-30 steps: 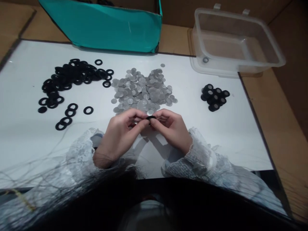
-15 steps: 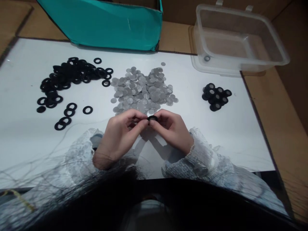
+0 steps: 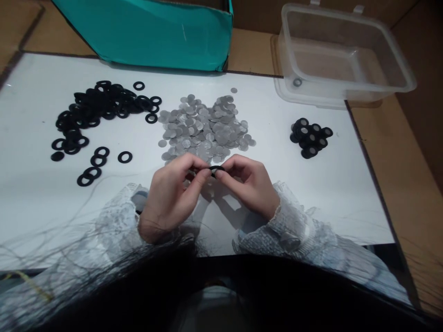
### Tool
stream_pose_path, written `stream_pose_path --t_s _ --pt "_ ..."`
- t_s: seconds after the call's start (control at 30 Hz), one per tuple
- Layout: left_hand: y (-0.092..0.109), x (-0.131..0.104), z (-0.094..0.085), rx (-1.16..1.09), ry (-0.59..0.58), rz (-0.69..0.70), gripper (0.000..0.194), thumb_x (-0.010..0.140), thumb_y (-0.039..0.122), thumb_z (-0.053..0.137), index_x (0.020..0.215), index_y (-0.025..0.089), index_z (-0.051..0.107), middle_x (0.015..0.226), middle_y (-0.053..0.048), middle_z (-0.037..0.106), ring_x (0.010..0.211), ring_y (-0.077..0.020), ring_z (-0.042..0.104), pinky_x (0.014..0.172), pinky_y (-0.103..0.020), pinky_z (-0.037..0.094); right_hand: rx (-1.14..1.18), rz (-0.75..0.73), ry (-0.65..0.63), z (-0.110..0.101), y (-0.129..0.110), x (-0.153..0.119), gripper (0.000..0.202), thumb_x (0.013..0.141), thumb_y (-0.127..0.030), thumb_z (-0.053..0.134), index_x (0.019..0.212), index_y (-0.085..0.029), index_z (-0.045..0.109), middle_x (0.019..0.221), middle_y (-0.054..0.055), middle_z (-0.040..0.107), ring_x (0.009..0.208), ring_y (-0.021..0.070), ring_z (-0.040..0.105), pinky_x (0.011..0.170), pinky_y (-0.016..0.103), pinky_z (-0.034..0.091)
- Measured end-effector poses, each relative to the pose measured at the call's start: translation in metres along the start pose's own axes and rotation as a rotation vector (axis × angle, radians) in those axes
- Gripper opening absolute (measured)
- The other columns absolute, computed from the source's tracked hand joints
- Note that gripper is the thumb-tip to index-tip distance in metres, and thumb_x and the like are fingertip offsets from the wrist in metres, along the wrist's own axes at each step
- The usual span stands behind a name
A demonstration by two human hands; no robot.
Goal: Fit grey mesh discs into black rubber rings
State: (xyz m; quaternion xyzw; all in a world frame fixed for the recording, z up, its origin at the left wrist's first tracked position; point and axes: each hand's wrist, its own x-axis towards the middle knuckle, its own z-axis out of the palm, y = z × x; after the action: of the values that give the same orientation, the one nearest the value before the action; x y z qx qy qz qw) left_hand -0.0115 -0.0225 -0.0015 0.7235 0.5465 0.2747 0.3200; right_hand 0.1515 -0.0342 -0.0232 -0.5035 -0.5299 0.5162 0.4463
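Between my two hands, just off the near edge of the grey discs, is a black rubber ring [image 3: 217, 168]. My left hand [image 3: 176, 193] pinches its left side between thumb and fingers. On the other side, the thumb and fingers of my right hand [image 3: 247, 184] grip it too. Whether a disc sits in this ring is hard to make out. Small grey mesh-like discs [image 3: 207, 127] lie heaped beyond my hands. A pile of black rings [image 3: 100, 103] spreads at the left, with several loose ones nearer me. Black rings with grey centres [image 3: 311, 137] are stacked at the right.
A teal box [image 3: 166, 39] stands at the back edge of the white board [image 3: 277, 198]. At the back right, a clear plastic container [image 3: 349, 87] rests on its lid, with one ring seen through its near left corner. Brown cardboard surrounds the board.
The ring between my fingers has tilted, and its grey centre, seen before, no longer shows clearly. My left hand has turned slightly. The piles look the same.
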Motion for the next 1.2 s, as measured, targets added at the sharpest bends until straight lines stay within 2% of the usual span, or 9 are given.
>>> stream_pose_path --t_s 0.1,0.23,0.43,0.67,0.77,0.93,1.2 --pt "0.001 0.001 -0.001 -0.017 -0.002 0.0 0.008 0.085 0.028 0.055 0.082 0.022 0.058 0.077 -0.001 0.065 0.07 -0.0166 0.061 0.063 -0.028 0.047 0.015 0.016 -0.01 -0.001 0.0 0.001 0.028 0.077 -0.04 0.069 0.067 -0.018 0.054 0.062 -0.003 0.053 0.058 0.0096 0.049 0.056 0.026 0.04" --pt "0.001 0.002 -0.002 -0.05 -0.05 -0.006 0.009 0.084 0.029 0.056 0.08 0.022 0.058 0.073 0.0 0.064 0.066 -0.0148 0.059 0.06 -0.026 0.045 0.053 0.015 -0.027 0.0 0.002 0.0 0.024 0.074 -0.035 0.073 0.068 -0.018 0.058 0.062 -0.003 0.055 0.059 0.0096 0.05 0.056 0.026 0.041" --pt "0.002 0.003 -0.001 -0.155 -0.057 -0.077 0.011 0.084 0.031 0.055 0.081 0.02 0.056 0.071 0.0 0.062 0.064 -0.0145 0.059 0.057 -0.025 0.046 0.106 0.026 0.008 0.004 0.001 -0.003 0.011 0.079 -0.029 0.067 0.081 -0.019 0.064 0.072 0.0 0.065 0.067 0.0123 0.06 0.064 0.028 0.05" --pt "0.008 0.003 0.002 -0.294 -0.122 -0.134 0.01 0.081 0.029 0.055 0.086 0.02 0.055 0.076 -0.001 0.062 0.065 -0.0153 0.061 0.056 -0.025 0.049 0.114 -0.034 0.045 0.01 0.001 -0.008 0.016 0.08 -0.023 0.063 0.094 -0.021 0.056 0.067 -0.004 0.057 0.064 0.0116 0.059 0.061 0.027 0.05" --pt "0.006 0.002 0.003 -0.271 -0.151 -0.141 0.012 0.082 0.031 0.055 0.087 0.02 0.056 0.075 -0.002 0.063 0.066 -0.016 0.061 0.056 -0.026 0.048 0.13 -0.039 0.063 0.012 0.002 -0.009 0.014 0.08 -0.021 0.063 0.09 -0.021 0.055 0.072 -0.002 0.06 0.068 0.0117 0.062 0.065 0.027 0.051" --pt "0.004 0.0 0.002 -0.139 -0.143 -0.1 0.015 0.084 0.035 0.052 0.087 0.021 0.056 0.076 -0.002 0.063 0.067 -0.0181 0.061 0.056 -0.028 0.046 0.067 -0.005 -0.005 0.009 0.002 -0.008 0.008 0.081 -0.023 0.062 0.083 -0.02 0.055 0.072 -0.001 0.062 0.068 0.0119 0.062 0.065 0.027 0.051" --pt "0.005 0.001 -0.001 -0.049 -0.124 -0.031 0.011 0.083 0.03 0.048 0.081 0.021 0.053 0.07 0.0 0.059 0.062 -0.0164 0.056 0.056 -0.028 0.042 0.014 -0.014 -0.019 0.005 0.0 -0.006 0.009 0.082 -0.026 0.062 0.079 -0.019 0.058 0.072 -0.001 0.062 0.068 0.0116 0.06 0.066 0.027 0.048"
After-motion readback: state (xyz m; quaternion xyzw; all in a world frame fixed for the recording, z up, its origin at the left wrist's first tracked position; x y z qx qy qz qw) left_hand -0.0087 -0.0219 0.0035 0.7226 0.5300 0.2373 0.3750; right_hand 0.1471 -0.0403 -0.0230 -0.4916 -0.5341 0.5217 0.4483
